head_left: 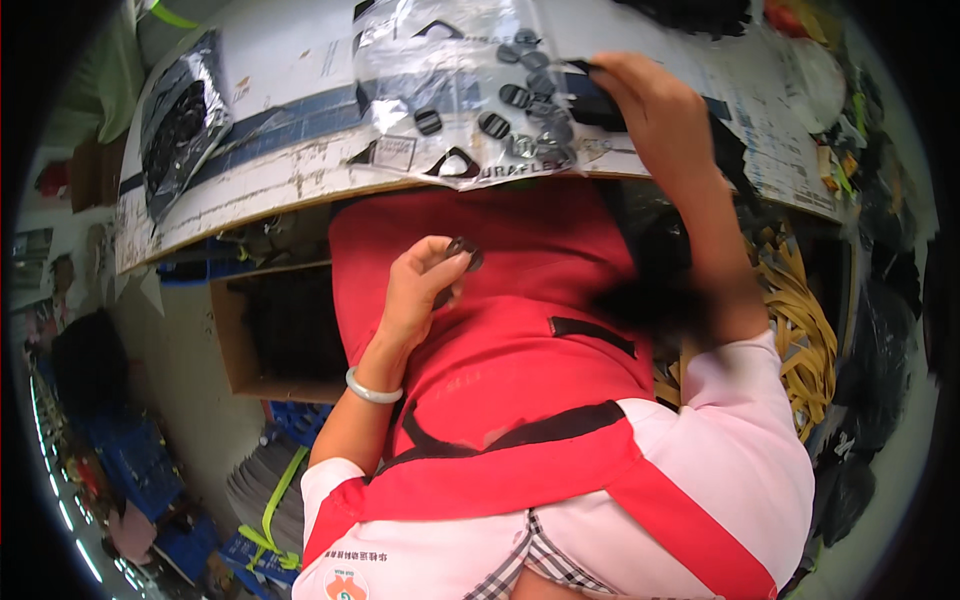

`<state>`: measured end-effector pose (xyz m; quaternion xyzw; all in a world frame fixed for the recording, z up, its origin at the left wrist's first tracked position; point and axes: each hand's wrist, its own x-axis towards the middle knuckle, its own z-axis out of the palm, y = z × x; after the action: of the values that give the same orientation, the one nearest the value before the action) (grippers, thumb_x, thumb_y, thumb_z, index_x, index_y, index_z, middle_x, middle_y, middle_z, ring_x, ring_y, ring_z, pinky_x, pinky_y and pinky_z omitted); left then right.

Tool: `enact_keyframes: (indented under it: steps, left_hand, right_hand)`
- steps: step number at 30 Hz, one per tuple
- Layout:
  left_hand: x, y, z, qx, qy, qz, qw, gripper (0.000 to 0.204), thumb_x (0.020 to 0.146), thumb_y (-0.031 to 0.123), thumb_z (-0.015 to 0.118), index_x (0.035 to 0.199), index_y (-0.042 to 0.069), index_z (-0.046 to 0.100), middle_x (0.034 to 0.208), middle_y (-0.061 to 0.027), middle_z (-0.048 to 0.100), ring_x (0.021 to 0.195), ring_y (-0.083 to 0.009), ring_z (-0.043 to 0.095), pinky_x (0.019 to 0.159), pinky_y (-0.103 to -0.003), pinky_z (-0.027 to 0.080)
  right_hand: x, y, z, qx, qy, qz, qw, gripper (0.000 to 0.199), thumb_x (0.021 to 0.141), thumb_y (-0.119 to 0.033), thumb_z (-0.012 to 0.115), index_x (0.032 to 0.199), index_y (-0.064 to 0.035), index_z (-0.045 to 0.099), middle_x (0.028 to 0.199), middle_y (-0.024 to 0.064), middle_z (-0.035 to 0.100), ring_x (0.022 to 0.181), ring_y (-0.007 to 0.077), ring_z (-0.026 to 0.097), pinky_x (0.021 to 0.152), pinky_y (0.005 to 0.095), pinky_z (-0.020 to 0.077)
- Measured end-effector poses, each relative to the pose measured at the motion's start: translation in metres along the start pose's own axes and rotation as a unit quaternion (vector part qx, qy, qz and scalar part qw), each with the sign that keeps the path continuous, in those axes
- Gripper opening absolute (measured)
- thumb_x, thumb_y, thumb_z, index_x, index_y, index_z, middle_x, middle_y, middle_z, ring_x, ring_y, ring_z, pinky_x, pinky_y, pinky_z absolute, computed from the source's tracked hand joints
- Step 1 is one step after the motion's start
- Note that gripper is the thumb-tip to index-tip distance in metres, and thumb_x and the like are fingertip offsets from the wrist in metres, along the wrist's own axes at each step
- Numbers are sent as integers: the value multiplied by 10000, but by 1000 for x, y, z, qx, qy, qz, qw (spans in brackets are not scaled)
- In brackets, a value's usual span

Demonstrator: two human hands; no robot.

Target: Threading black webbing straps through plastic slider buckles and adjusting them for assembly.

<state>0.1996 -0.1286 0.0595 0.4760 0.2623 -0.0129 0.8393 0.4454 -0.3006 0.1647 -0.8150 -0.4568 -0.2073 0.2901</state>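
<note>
My left hand (422, 285), with a pale bangle at the wrist, is raised over my red apron (490, 245). Its fingers are closed on a small dark plastic buckle (465, 254). Farther forward and to the right, my right hand (660, 112) reaches over the table. Its fingertips pinch the end of a black strap (590, 108), whose full shape is partly hidden by the hand. Beside that strap lies a clear plastic bag (455, 120) with several black strap buckles (493, 124) in it.
The worn white table (290, 165) carries a dark plastic-wrapped packet (185, 120) at its left. Below its edge stands an open cardboard box (235, 335). Yellow-tan webbing (800, 325) hangs in a bundle at the right. Dark plastic bags (865, 380) are piled at the far right.
</note>
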Motion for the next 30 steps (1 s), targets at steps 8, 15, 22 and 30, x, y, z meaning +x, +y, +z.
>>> enact_keyframes:
  steps: [8,15,22,30]
  left_hand:
    - [-3,2,12,155,64,129,977,104,820,38,688,918,5,684,719,63,571,630,-4,471,542,-168,372]
    - [-10,7,10,249,74,183,948,100,813,39,693,903,-3,677,741,18,601,646,-37,490,568,-207,402]
    - [-9,7,14,356,73,289,886,168,775,-27,688,936,8,651,783,-16,598,665,-88,537,586,-229,422]
    - [-9,6,11,413,63,375,827,196,758,-47,665,946,8,644,817,-105,602,677,-230,600,607,-317,485]
  right_hand:
    - [-72,-103,24,473,-342,359,728,159,905,-122,608,891,34,636,666,6,602,609,33,508,514,224,404]
    - [-90,-99,43,496,-359,420,670,174,901,-144,611,851,21,625,647,-5,595,547,28,506,473,200,381]
    - [-100,-103,51,523,-305,449,657,154,905,-149,610,864,-1,621,662,-14,586,550,24,495,471,193,381]
    - [-100,-109,56,549,-264,432,665,157,909,-158,617,872,-5,621,678,-13,594,562,18,495,477,185,380]
